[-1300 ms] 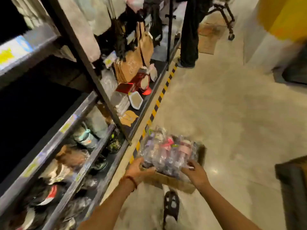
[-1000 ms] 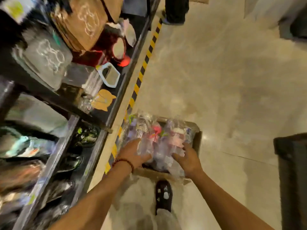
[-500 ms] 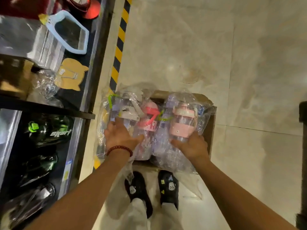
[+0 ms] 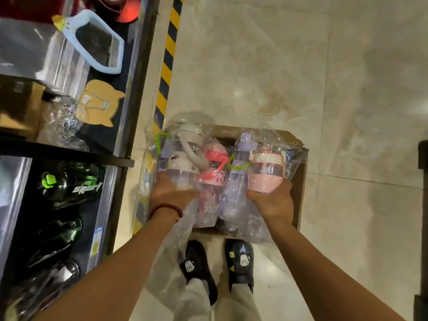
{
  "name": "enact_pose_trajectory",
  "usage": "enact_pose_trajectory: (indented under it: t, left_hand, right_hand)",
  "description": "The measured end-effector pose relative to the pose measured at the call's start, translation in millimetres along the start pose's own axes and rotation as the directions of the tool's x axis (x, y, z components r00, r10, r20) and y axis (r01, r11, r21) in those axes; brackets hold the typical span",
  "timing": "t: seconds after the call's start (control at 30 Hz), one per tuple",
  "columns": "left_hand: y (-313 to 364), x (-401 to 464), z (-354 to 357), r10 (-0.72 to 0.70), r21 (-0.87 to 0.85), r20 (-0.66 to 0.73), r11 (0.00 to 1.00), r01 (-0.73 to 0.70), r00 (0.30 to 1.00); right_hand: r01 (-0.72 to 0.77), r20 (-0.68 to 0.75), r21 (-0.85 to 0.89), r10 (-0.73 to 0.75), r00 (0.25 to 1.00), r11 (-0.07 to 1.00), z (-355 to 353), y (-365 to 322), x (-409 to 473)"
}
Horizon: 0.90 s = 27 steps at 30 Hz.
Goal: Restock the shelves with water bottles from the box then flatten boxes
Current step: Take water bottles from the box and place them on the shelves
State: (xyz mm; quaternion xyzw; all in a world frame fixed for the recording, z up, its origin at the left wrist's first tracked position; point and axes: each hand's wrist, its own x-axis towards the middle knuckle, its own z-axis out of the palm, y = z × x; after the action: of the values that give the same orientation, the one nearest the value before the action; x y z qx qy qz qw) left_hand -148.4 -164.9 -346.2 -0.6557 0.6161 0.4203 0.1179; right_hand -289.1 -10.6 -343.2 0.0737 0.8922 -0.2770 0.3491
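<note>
Both hands gripping wrapped bottles, left hand [image 4: 172, 193] w/ white bottle [image 4: 183, 167], right hand [image 4: 272, 200] w/ pink bottle [image 4: 266, 174], above box [image 4: 298, 181]

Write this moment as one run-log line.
left hand: on white-lidded bottle | right hand: under pink bottle | box: on floor, bottles bagged

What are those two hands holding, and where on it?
Each grips plastic-wrapped water bottles over the box: left hand on the white-lidded bottle's body, right hand under the pink bottle's base.
</note>
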Motion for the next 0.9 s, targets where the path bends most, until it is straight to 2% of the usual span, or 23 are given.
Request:
enact_pose_trajectory:
  t: [0.13, 0.37, 0.5, 0.7, 0.8, 0.9]
  left_hand:
    - [-4, -19, -29, 0.025, -0.102, 0.099, 0.995, -0.015, 0.995]
    - [11, -89, -97, 0.136, -0.242, 0.100, 0.964, -0.108, 0.986]
    - [42, -132, -147, 0.212, -0.318, 0.011, 0.927, -0.198, 0.977]
    - [103, -199, -218, 0.304, -0.475, -0.117, 0.819, -0.322, 0.945]
    - [125, -232, -253, 0.344, -0.530, -0.204, 0.748, -0.399, 0.916]
    - [136, -268, -283, 0.388, -0.507, -0.325, 0.699, -0.505, 0.863]
  right_hand:
    - [0.042, 0.003, 0.013, -0.042, 0.999, 0.999, -22, -2, -21]
    - [0.223, 0.034, 0.185, -0.233, 0.972, 0.957, -68, -46, -97]
    - [0.342, 0.024, 0.310, -0.367, 0.930, 0.887, -102, -98, -145]
    - [0.458, 0.021, 0.390, -0.505, 0.863, 0.798, -159, -173, -209]
    - [0.548, 0.012, 0.403, -0.603, 0.797, 0.733, -192, -207, -235]
    - [0.620, 0.037, 0.421, -0.696, 0.717, 0.662, -222, -233, -262]
